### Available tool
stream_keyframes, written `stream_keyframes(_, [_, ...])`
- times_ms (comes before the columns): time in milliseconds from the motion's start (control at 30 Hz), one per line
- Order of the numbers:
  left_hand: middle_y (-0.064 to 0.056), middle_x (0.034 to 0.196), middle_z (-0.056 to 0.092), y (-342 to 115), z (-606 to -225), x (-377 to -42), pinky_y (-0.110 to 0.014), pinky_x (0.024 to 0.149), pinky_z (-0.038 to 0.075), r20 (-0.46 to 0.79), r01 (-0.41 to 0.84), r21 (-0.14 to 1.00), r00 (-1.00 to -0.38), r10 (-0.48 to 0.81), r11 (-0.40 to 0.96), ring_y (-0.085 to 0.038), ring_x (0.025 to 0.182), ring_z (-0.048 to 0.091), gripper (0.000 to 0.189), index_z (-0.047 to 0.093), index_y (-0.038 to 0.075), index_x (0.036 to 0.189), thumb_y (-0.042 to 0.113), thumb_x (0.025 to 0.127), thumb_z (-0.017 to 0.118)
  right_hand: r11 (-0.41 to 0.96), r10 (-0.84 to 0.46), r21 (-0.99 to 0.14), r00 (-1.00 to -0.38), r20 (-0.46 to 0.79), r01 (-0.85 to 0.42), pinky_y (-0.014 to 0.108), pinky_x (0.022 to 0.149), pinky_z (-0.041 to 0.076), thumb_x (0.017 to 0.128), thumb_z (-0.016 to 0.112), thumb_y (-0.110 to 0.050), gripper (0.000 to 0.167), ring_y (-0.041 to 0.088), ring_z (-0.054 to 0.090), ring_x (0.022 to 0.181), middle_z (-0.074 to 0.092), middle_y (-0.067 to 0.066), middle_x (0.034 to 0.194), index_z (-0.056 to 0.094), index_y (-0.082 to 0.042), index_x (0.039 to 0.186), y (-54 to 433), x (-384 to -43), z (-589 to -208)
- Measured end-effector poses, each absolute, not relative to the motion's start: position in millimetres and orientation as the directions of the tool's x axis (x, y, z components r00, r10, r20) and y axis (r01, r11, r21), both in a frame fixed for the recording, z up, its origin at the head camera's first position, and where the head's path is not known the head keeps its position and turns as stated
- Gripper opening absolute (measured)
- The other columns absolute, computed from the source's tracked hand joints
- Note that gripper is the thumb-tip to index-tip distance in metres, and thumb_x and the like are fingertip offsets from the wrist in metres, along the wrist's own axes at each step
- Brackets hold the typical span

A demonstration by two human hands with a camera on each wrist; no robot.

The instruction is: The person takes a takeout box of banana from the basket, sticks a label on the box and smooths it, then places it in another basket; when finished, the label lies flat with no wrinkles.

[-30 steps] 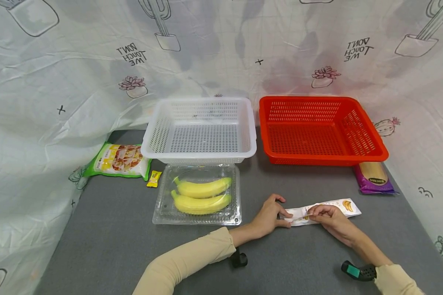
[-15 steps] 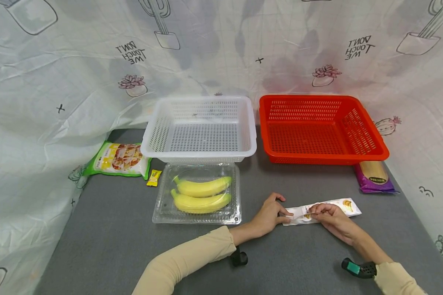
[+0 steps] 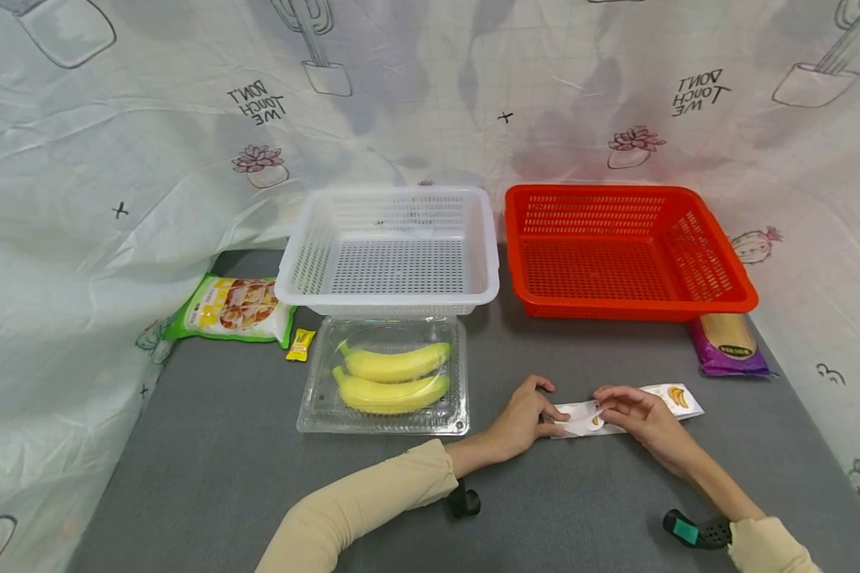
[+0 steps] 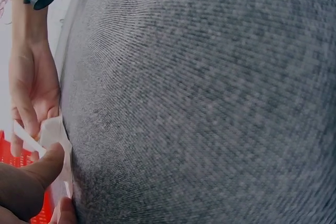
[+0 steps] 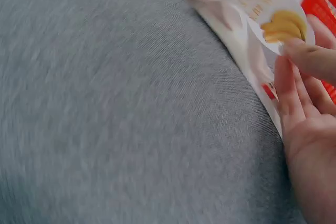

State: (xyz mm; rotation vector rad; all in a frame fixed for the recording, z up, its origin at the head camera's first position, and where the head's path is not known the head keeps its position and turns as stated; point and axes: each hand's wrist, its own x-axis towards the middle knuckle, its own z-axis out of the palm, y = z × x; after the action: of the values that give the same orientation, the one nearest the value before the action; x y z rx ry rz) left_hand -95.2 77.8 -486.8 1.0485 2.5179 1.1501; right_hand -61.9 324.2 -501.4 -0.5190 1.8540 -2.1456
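— From my remote station, I see a person's right hand (image 3: pixel 645 426) at work; what does it grasp?

— Its grip pinches the curled-up flap (image 5: pixel 286 24) of a slim white packet (image 3: pixel 580 417) printed with bananas, thumb meeting fingers in my right wrist view.

— And the left hand (image 3: pixel 517 422)?

— I see its grip holding the packet's left end, thumb and fingertip on the wrapper. The packet lies on the gray desk (image 3: pixel 258 446), between the two hands and nearer the person than the red basket (image 3: pixel 638 309).

— What else do I have on camera?

— Two bananas (image 3: pixel 392 394) inside a clear container (image 3: pixel 394 427), left of the left hand and just in front of a white basket (image 3: pixel 387 301).
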Motion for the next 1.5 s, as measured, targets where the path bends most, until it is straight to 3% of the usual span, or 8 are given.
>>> stream_keyframes(167, [-0.001, 0.096, 0.070, 77.1, -488.1, -97.2, -0.016, 0.094, 0.036, 0.142, 0.566, 0.684, -0.722, 0.677, 0.460, -0.015, 0.110, 0.050, 0.024, 0.079, 0.008, 0.093, 0.022, 0.073, 0.082, 0.038, -0.392, -0.990, -0.913, 0.111, -0.137, 0.019, 0.077, 0.051, 0.088, 0.055, 0.018, 0.034, 0.008, 0.061, 0.096, 0.062, 0.008, 0.111, 0.040, 0.020, 0.118, 318.3, -66.0, -495.2])
stream_keyframes(400, [-0.008, 0.112, 0.059, 75.7, -489.1, -98.2, -0.019, 0.095, 0.036, 0.145, 0.585, 0.678, -0.700, 0.699, 0.445, -0.017, 0.110, 0.050, 0.020, 0.078, 0.007, 0.087, 0.021, 0.073, 0.082, 0.020, -0.463, -0.979, -0.869, 0.172, -0.204, 0.021, 0.073, 0.052, 0.084, 0.056, 0.022, 0.028, 0.009, 0.064, 0.096, 0.061, 0.004, 0.110, 0.047, 0.016, 0.110, 318.1, -66.5, -491.9])
stream_keyframes(567, [-0.009, 0.116, 0.056, 75.5, -487.9, -98.4, -0.019, 0.096, 0.035, 0.128, 0.575, 0.689, -0.696, 0.707, 0.441, -0.018, 0.111, 0.049, 0.019, 0.077, 0.007, 0.086, 0.021, 0.075, 0.081, 0.027, -0.440, -0.983, -0.885, 0.150, -0.180, 0.022, 0.076, 0.052, 0.085, 0.057, 0.019, 0.023, 0.010, 0.064, 0.103, 0.063, 0.001, 0.119, 0.056, 0.013, 0.107, 321.4, -63.2, -491.8])
stream_keyframes(833, [-0.003, 0.094, 0.070, 77.3, -487.8, -99.5, -0.023, 0.098, 0.036, 0.169, 0.616, 0.656, -0.683, 0.710, 0.436, -0.020, 0.111, 0.049, 0.016, 0.077, 0.007, 0.085, 0.017, 0.073, 0.082, 0.127, -0.390, -0.990, -0.921, 0.006, -0.060, 0.021, 0.072, 0.053, 0.087, 0.061, 0.012, 0.020, 0.004, 0.066, 0.091, 0.069, -0.004, 0.103, 0.062, 0.012, 0.107, 324.3, -58.8, -493.9])
stream_keyframes(1033, [0.001, 0.093, 0.072, 79.0, -484.7, -99.5, -0.019, 0.095, 0.037, 0.139, 0.583, 0.664, -0.711, 0.689, 0.468, -0.017, 0.110, 0.050, 0.015, 0.079, 0.007, 0.092, 0.014, 0.078, 0.078, 0.085, -0.339, -0.996, -0.941, -0.001, -0.030, 0.020, 0.070, 0.052, 0.086, 0.063, 0.010, 0.018, 0.004, 0.064, 0.085, 0.070, -0.005, 0.097, 0.068, 0.000, 0.100, 327.6, -53.8, -497.7])
stream_keyframes(1233, [-0.006, 0.117, 0.061, 74.9, -482.4, -99.2, -0.019, 0.094, 0.038, 0.088, 0.533, 0.698, -0.727, 0.680, 0.479, -0.016, 0.113, 0.049, 0.025, 0.076, 0.010, 0.102, 0.014, 0.078, 0.080, -0.098, -0.356, -0.993, -0.934, -0.019, 0.058, 0.019, 0.076, 0.051, 0.089, 0.052, 0.018, 0.036, 0.003, 0.063, 0.091, 0.069, -0.004, 0.102, 0.069, -0.009, 0.107, 335.6, -50.8, -496.7])
stream_keyframes(1400, [-0.008, 0.132, 0.052, 66.3, -468.8, -93.8, -0.025, 0.100, 0.037, -0.012, 0.504, 0.681, -0.718, 0.696, 0.531, -0.018, 0.122, 0.046, 0.048, 0.069, 0.010, 0.120, 0.016, 0.075, 0.083, -0.116, -0.372, -0.987, -0.926, -0.063, 0.114, 0.020, 0.079, 0.051, 0.091, 0.049, 0.016, 0.036, 0.004, 0.064, 0.095, 0.069, -0.003, 0.106, 0.066, -0.007, 0.113, 337.5, -50.6, -494.9])
stream_keyframes(1500, [-0.007, 0.133, 0.053, 56.8, -458.2, -89.1, -0.023, 0.097, 0.040, -0.007, 0.484, 0.710, -0.721, 0.693, 0.511, -0.017, 0.122, 0.048, 0.053, 0.064, 0.010, 0.127, 0.016, 0.077, 0.082, -0.094, -0.332, -0.986, -0.938, -0.100, 0.138, 0.021, 0.079, 0.052, 0.091, 0.052, 0.015, 0.034, 0.004, 0.064, 0.094, 0.069, -0.003, 0.105, 0.066, -0.009, 0.111, 335.9, -50.8, -494.1])
